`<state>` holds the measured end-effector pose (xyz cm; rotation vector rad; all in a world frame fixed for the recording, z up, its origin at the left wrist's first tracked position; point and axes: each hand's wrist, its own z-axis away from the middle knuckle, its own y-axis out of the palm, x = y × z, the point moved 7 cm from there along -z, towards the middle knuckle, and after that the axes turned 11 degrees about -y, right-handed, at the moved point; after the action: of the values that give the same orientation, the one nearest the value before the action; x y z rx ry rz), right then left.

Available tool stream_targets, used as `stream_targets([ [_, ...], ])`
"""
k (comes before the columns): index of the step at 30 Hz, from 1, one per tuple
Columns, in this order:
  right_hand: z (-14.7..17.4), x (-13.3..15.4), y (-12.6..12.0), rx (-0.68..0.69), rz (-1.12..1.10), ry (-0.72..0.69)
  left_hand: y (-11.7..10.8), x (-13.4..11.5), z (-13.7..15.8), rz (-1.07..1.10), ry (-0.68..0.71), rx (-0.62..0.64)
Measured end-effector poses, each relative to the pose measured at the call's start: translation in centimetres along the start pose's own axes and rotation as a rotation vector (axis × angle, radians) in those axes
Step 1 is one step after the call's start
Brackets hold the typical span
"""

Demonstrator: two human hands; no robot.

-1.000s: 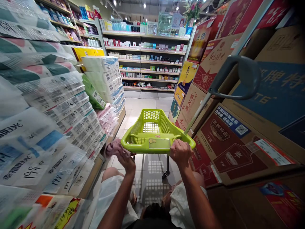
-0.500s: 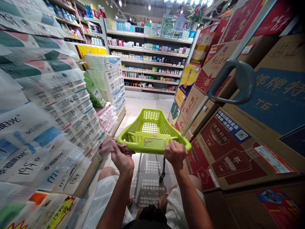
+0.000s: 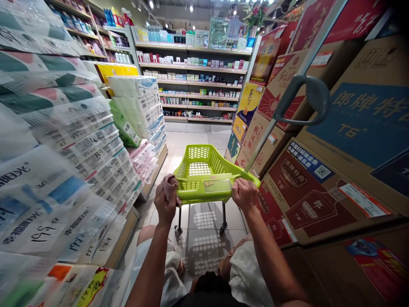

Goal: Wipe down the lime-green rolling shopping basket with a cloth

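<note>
A lime-green plastic shopping cart (image 3: 220, 197) stands in front of me, with its slotted basket facing away. My left hand (image 3: 164, 207) is closed around a crumpled dusty-pink cloth (image 3: 170, 184) and presses it to the left end of the cart's handle. On the right end of that handle, the fingers of my right hand (image 3: 245, 192) are wrapped over the green plastic. A clear label panel (image 3: 217, 185) lies between the hands. Past my right hand, a metal pole with a grey looped handle (image 3: 302, 121) rises by the cart's corner; whether it is attached, I cannot tell.
Packs of tissue paper (image 3: 92, 145) are piled along the left side. Stacked cardboard cartons (image 3: 306, 183) line the right, close to the cart. A tiled floor (image 3: 198, 135) runs ahead to shelves (image 3: 191, 66) of small boxes and bottles. My knees are below the cart.
The cart's handle has swung rightward and its left end turned. My left hand has moved up and right with the cloth, now bunched upright; my right hand has shifted slightly right.
</note>
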<state>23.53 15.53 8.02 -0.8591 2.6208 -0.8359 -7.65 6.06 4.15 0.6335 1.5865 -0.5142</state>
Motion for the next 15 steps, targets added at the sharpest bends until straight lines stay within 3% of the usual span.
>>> stream_targets([
  [3,-0.9,1.6,-0.2,0.002,-0.056,0.008,1.4,0.7,0.3,0.159,-0.111,0.008],
  [6,-1.5,4.6,0.4,0.013,-0.136,-0.082,2.5,0.5,2.0,0.165,-0.058,0.064],
  [9,-1.4,5.1,0.9,-0.049,-0.184,-0.028,3.3,0.8,2.9,0.136,-0.025,0.147],
  [15,-0.8,3.4,0.7,-0.090,-0.257,-0.028,5.5,1.8,-2.7,0.167,-0.118,0.257],
])
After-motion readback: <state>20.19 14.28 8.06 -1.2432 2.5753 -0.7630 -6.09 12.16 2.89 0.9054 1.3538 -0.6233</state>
